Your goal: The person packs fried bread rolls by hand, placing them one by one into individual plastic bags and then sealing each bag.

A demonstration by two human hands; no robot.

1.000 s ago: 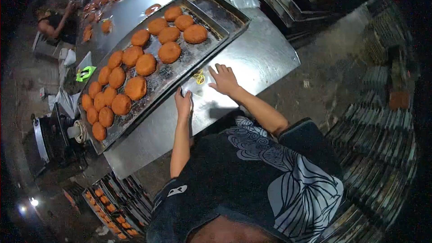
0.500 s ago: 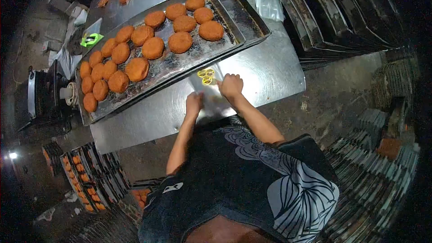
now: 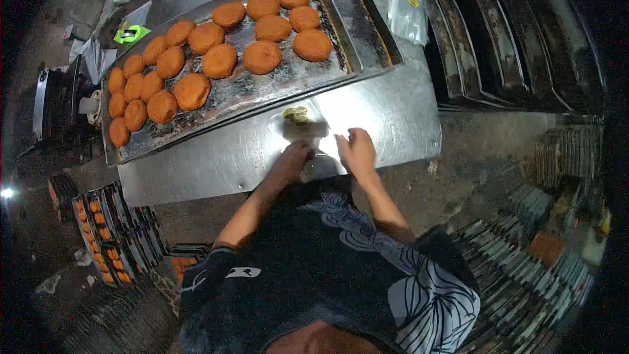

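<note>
A clear plastic bag (image 3: 319, 128) with yellow-and-black round labels (image 3: 296, 116) lies on the metal table, its outline partly lost in glare and shadow. My left hand (image 3: 295, 158) is closed at the near left part of the bag, its fingers in shadow. Just right of the bag is my right hand (image 3: 358, 152), its thumb and fingers a little apart, with nothing visible between them. Beyond both hands, a dark metal baking tray (image 3: 262, 92) carries several round orange-brown breaded buns (image 3: 219, 61).
Under the bun tray, another tray (image 3: 367, 29) sticks out at the right. Clear plastic bags (image 3: 407, 10) lie at the table's far right corner. Stacked dark trays (image 3: 485, 46) stand to the right. A rack of buns (image 3: 105, 236) is at lower left. A green tape dispenser (image 3: 132, 34) sits beyond the tray.
My left hand has moved nearer to me and slightly right, and my right hand has moved right and nearer, away from the labels. The labels look more bunched and shaded. The whole view has shifted slightly.
</note>
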